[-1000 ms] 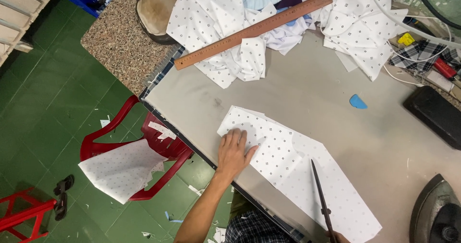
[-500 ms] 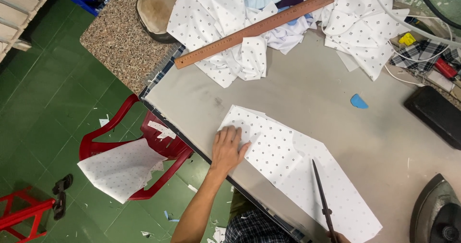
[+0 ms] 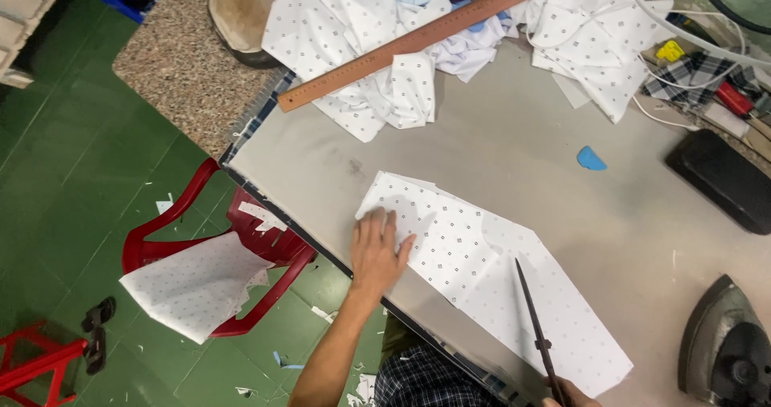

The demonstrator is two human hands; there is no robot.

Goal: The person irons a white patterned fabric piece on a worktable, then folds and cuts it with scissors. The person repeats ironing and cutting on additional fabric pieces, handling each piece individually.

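Pressing flat with fingers spread, the left hand sits on the dotted white fabric piece at the worktop edge, lower centre. Right hand, bottom edge, grips long dark scissors lying over the cloth, blades together.

Floor: green tiles, littered with small white scraps near the red chair. The chair stands just left of the grey surface, a sheet of dotted fabric lying on its seat. A second red frame sits further left of the chair, dark sandals between them. Beyond the chair, a speckled stone counter abuts the surface. Light is even, without hard shadows.
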